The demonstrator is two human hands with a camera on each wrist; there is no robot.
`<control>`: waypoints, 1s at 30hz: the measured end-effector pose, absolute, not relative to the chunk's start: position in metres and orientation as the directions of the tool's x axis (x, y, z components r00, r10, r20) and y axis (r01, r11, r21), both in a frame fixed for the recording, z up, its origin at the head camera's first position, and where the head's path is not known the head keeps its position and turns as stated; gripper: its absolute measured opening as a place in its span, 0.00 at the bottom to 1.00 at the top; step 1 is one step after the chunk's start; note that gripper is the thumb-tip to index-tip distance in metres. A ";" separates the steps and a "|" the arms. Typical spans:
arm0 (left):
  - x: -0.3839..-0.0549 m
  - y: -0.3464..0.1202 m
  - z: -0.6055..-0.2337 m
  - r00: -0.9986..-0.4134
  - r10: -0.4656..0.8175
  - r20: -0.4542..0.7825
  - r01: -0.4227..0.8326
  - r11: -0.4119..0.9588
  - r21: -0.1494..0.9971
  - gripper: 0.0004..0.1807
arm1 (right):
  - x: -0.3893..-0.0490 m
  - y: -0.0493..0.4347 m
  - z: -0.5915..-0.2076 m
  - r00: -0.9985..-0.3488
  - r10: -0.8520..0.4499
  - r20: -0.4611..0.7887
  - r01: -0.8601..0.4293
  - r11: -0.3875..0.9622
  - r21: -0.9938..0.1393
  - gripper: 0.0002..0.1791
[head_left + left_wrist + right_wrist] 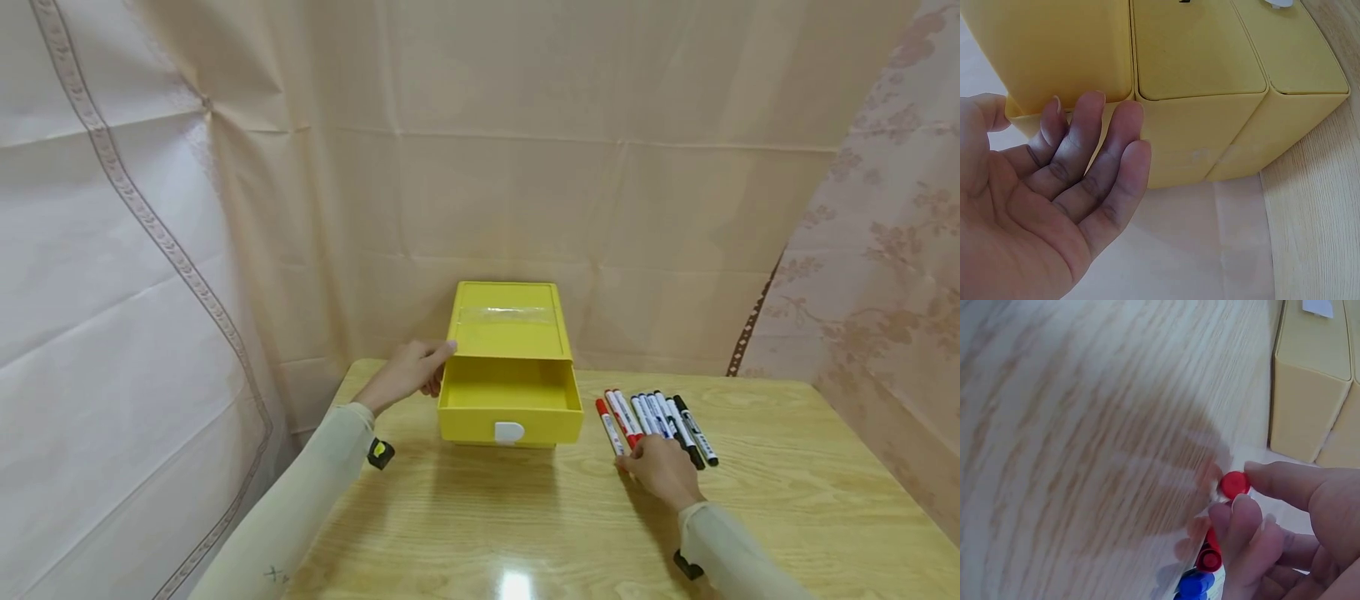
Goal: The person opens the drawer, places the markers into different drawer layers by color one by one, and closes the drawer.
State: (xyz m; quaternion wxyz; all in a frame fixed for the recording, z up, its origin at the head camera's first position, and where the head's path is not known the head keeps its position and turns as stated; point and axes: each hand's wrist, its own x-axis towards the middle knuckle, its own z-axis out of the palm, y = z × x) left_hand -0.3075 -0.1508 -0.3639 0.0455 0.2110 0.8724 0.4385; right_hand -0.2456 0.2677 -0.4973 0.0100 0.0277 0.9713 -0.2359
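Note:
A yellow drawer box [513, 321] stands on the table with its top drawer [476, 422] pulled out; the drawer has a white tab [509, 432] on its front. My left hand [414, 367] rests on the box's left side, thumb at the top edge, the other fingers loosely bent along the side wall [1185, 137]. Right of the box, my right hand [662, 471] pinches the near end of a red-and-white marker [609, 427] between thumb and fingers. Its red end [1235, 484] shows in the right wrist view. The marker lies at the left of a row of markers.
Beside the pinched marker lie more red markers [622, 411], several blue ones [651, 412] and black ones [696, 429]. The wooden table [787, 467] backs onto a beige curtain [517, 167].

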 end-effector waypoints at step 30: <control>-0.309 -0.152 -0.365 -0.907 0.410 0.095 0.322 0.532 0.783 0.32 | -0.241 0.282 -0.487 -0.997 0.063 0.046 0.032 0.872 -0.488 0.09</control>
